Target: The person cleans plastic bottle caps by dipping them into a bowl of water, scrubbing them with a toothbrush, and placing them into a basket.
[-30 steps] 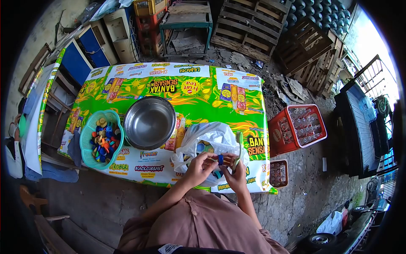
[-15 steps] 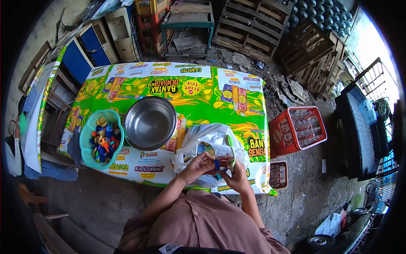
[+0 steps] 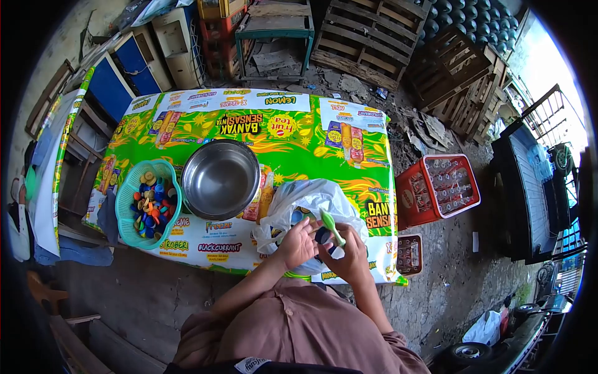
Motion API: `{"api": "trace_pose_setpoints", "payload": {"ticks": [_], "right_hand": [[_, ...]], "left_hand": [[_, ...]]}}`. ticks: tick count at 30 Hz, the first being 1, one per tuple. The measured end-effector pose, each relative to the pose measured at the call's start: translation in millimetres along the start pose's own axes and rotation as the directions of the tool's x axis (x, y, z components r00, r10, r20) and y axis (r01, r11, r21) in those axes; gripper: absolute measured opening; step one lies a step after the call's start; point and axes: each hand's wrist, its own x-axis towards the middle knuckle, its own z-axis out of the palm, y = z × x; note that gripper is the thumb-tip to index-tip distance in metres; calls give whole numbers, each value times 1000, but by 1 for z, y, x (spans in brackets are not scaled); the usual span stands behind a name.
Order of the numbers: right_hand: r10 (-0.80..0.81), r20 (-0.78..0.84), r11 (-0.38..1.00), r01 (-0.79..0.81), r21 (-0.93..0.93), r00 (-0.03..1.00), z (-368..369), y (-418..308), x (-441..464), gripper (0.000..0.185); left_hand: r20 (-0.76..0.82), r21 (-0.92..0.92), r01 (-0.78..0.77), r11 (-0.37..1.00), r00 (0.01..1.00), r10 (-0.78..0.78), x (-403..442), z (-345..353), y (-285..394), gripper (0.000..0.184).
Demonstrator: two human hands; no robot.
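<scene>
My left hand (image 3: 298, 245) is over the white plastic bag (image 3: 327, 194), palm partly turned up and fingers apart, with nothing visible held in it. In my right hand (image 3: 350, 257) is a slim tool with a light green handle (image 3: 330, 223), tilted up across the bag; its working end is hard to make out. Between the two hands shows a dark blue bottle cap (image 3: 322, 235); whether fingers touch it or it lies in the bag's mouth is unclear. Left of the bag stands a steel bowl (image 3: 222, 179). A turquoise basket (image 3: 127, 215) holds many coloured bottle caps.
A green and white printed cover (image 3: 293, 163) lies over the table. To the right on the floor stand a red crate (image 3: 414, 196) of bottles and a smaller crate (image 3: 409, 254). Wooden pallets (image 3: 370, 38) and a green-framed small table (image 3: 274, 35) are behind.
My hands have drawn slightly apart, and my left fingers have loosened from their pinch near the blue cap. The green tool has turned, its top swinging left.
</scene>
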Motion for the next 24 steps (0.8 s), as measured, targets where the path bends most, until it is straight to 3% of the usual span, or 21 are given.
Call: {"api": "trace_pose_setpoints", "payload": {"ticks": [2, 3, 4, 5, 6, 8, 9, 15, 20, 22, 24], "right_hand": [[26, 1, 999, -26, 38, 1000, 8, 8, -7, 39], [174, 16, 968, -174, 178, 985, 17, 26, -14, 36], [314, 51, 897, -314, 312, 948, 20, 31, -15, 33], [305, 97, 835, -315, 452, 947, 19, 33, -14, 30], [301, 99, 835, -312, 452, 948, 19, 35, -14, 30], [322, 157, 612, -332, 718, 934, 21, 37, -20, 34], [342, 234, 548, -395, 737, 910, 19, 35, -20, 38], [377, 229, 382, -376, 844, 898, 17, 31, -19, 33], [390, 271, 407, -429, 807, 880, 13, 33, -18, 32], [392, 286, 419, -447, 790, 874, 11, 33, -17, 32], [326, 286, 429, -410, 805, 901, 11, 33, -17, 31]], "left_hand": [[145, 79, -55, 995, 988, 43, -2, -2, 1, 40], [18, 77, 8, 997, 1000, -10, 4, -14, -1, 36], [20, 76, 9, 997, 1000, -11, -1, -6, 0, 36], [60, 185, -60, 981, 997, 49, -8, 2, 1, 34], [106, 289, -132, 948, 989, 106, -12, 7, 2, 31], [121, 288, -123, 950, 988, 91, -13, 4, 4, 29], [114, 305, -144, 941, 987, 113, -13, 5, 3, 30], [152, 341, -223, 913, 972, 180, -17, 14, 2, 27], [144, 380, -217, 899, 974, 174, -20, 21, 7, 23], [139, 289, -142, 947, 985, 105, -22, 22, 10, 24], [151, 335, -144, 931, 984, 98, -20, 17, 12, 26]]}}
